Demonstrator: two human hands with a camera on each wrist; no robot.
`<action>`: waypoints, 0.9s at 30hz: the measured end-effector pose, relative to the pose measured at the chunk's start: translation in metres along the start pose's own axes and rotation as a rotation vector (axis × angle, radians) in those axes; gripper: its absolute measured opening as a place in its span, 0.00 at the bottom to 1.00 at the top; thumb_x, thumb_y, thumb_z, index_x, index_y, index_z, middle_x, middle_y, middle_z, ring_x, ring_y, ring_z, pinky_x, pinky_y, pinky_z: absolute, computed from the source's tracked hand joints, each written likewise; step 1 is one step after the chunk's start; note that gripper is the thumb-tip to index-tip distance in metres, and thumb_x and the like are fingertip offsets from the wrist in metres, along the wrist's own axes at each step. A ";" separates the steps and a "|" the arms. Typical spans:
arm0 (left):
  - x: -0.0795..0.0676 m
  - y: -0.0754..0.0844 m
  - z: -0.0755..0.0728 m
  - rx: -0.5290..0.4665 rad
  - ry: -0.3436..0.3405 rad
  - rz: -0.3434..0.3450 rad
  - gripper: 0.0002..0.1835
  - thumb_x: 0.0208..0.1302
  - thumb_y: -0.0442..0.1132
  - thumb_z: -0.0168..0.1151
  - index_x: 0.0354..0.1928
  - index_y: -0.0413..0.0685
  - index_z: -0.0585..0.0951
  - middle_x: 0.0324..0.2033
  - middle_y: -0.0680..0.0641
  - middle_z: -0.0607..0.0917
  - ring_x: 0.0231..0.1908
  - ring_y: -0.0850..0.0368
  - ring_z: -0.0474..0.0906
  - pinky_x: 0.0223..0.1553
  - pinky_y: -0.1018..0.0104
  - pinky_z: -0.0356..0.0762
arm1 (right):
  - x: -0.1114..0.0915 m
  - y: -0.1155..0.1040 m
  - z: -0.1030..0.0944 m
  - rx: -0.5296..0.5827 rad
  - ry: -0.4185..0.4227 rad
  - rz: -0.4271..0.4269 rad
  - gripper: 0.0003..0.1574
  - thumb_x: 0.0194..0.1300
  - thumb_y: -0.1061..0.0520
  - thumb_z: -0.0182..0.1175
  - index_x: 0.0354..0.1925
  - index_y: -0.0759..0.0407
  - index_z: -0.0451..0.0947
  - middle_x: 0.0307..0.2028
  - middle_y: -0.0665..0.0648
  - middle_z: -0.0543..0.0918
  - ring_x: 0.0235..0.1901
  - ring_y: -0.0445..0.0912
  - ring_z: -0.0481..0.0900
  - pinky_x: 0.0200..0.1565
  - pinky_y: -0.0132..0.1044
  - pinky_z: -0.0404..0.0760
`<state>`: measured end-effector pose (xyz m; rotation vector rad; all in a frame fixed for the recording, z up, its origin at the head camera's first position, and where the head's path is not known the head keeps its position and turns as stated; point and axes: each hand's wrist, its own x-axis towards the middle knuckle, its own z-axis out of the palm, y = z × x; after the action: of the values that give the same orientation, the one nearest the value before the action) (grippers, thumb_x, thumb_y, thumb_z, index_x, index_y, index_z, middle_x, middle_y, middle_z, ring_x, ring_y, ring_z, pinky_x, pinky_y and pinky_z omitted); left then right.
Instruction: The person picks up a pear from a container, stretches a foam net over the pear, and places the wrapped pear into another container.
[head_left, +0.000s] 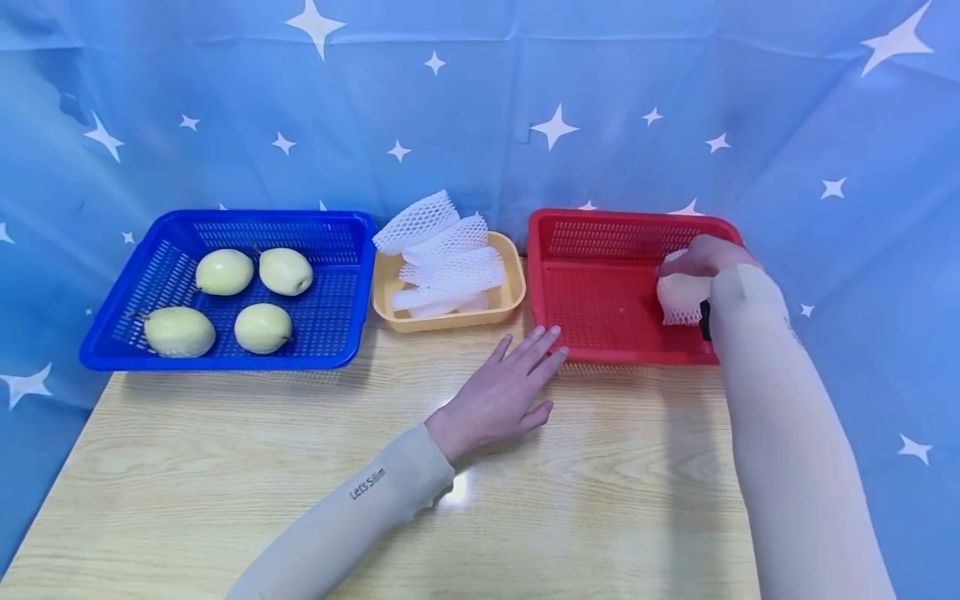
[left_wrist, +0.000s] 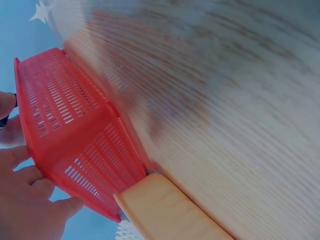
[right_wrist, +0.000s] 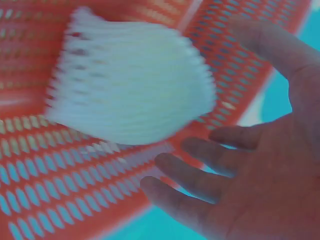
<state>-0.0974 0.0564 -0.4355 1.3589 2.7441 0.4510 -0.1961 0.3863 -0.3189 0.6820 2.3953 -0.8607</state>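
Note:
In the right wrist view, a pale pear in a white foam net sleeve (right_wrist: 135, 82) lies in the red basket (head_left: 592, 312). Beside it is my right hand (right_wrist: 265, 165), its fingers spread and apart from the sleeve. From the head view, this right hand (head_left: 708, 257) covers part of the sleeved pear (head_left: 681, 302) at the basket's right end. My left hand (head_left: 498, 400) has its fingers extended to the near left corner of the red basket. In the left wrist view the left fingers (left_wrist: 35, 175) lie along the basket rim.
A blue basket (head_left: 345, 321) on the left holds several bare pale green pears (head_left: 225, 272). Between the baskets stands a small yellow tray (head_left: 512, 279) with several empty foam net sleeves (head_left: 457, 271) heaped over its edge. Behind hangs a blue star-patterned cloth (head_left: 480, 108).

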 end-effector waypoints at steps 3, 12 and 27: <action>0.001 0.000 0.001 -0.014 0.003 0.000 0.43 0.71 0.55 0.62 0.82 0.52 0.57 0.83 0.48 0.48 0.81 0.51 0.37 0.77 0.42 0.47 | 0.013 -0.001 -0.016 -0.245 0.005 -0.155 0.59 0.65 0.33 0.67 0.75 0.68 0.57 0.66 0.75 0.64 0.62 0.72 0.65 0.52 0.66 0.80; 0.001 0.000 0.001 -0.026 0.009 -0.010 0.44 0.71 0.57 0.62 0.82 0.52 0.57 0.83 0.48 0.46 0.81 0.51 0.36 0.77 0.42 0.47 | -0.014 -0.004 -0.032 -0.340 0.069 -0.354 0.69 0.70 0.24 0.52 0.80 0.71 0.37 0.75 0.78 0.52 0.69 0.77 0.55 0.61 0.78 0.61; -0.006 -0.007 -0.011 -0.059 0.155 -0.002 0.38 0.73 0.53 0.61 0.79 0.48 0.64 0.81 0.43 0.54 0.81 0.44 0.44 0.78 0.41 0.47 | -0.081 0.032 0.049 -0.032 0.500 -0.623 0.46 0.75 0.37 0.55 0.80 0.57 0.59 0.74 0.66 0.67 0.72 0.67 0.64 0.67 0.70 0.62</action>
<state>-0.1006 0.0451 -0.4277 1.3614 2.8273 0.6590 -0.1027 0.3518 -0.3168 0.1215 3.1453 -0.9661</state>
